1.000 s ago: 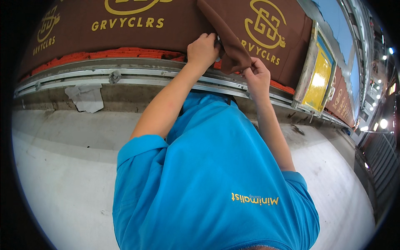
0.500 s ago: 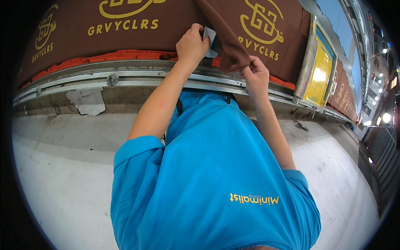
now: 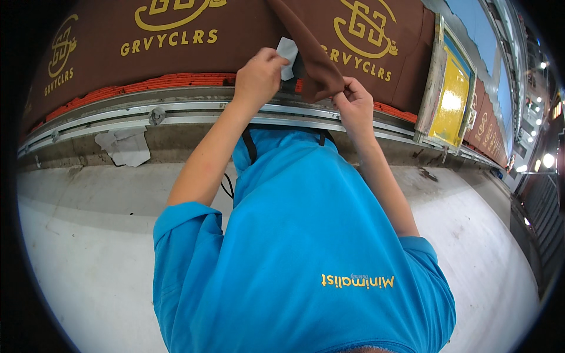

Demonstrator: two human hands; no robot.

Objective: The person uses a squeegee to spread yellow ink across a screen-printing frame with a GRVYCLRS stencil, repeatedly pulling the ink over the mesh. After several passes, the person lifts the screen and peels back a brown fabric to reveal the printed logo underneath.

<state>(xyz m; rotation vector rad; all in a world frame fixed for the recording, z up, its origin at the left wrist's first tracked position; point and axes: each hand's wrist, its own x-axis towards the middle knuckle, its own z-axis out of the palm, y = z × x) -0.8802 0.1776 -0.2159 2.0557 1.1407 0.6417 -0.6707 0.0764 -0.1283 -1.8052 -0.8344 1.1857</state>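
My right hand (image 3: 355,110) pinches the lifted corner of a brown fabric panel (image 3: 321,70), which folds up and back from the long table in front of me. Closed fingers of my left hand (image 3: 258,77) grip a small pale grey-white piece of paper (image 3: 288,57) just left of that raised fold. Its lower part sits over a dark gap beneath the fabric. To the left, another brown fabric panel (image 3: 94,53) with a yellow printed emblem lies flat.
An orange-red strip (image 3: 135,86) shows along the fabric's near edge, above a metal rail (image 3: 194,112). A framed screen with yellow ink (image 3: 452,97) stands on the right. Torn whitish paper (image 3: 123,146) hangs from the ledge. Pale floor (image 3: 88,247) spreads below.
My left hand has drawn slightly left and down, with the paper piece showing more. My right hand has shifted a little left, still pinching the fabric corner.
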